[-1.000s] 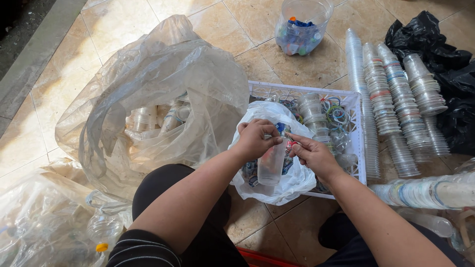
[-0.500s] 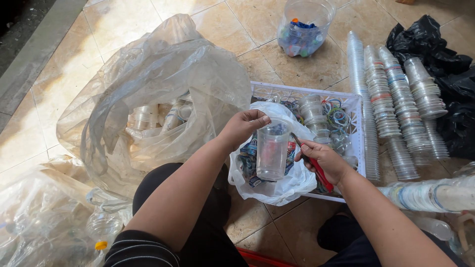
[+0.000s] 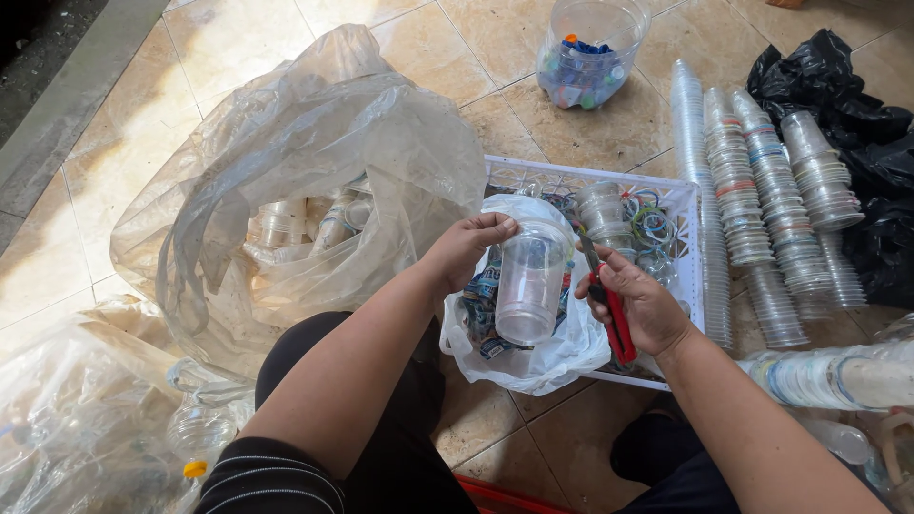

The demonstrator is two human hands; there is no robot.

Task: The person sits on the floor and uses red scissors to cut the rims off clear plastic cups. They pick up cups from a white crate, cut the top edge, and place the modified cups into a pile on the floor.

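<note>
The left hand (image 3: 471,249) pinches the rim of a clear cup (image 3: 529,282) between thumb and fingers, holding it upright over a white bag (image 3: 562,357). The right hand (image 3: 640,303) is closed around a red-handled cutter (image 3: 609,305), its tip close to the cup's rim; whether the blade touches the plastic is hard to tell from here.

The step in hand looks like trimming or stripping the cup's rim. The next move would call for steadying the cup and running the tip along the lip without cutting the left fingers.

The white bag holds coloured scraps, blue and dark, likely peeled seals. It lies in a white crate (image 3: 685,195) that also carries cups and coloured rings. To the right, rows of nested clear cups (image 3: 752,205) lie on the tiled floor (image 3: 590,133), some with red and blue bands, next to black bags (image 3: 838,105). Farther off stands a clear jar (image 3: 586,52) of mixed caps. To the left, a big clear sack (image 3: 314,162) holds more cups, and bottles (image 3: 195,433) lie in clear plastic near the knee.
</note>
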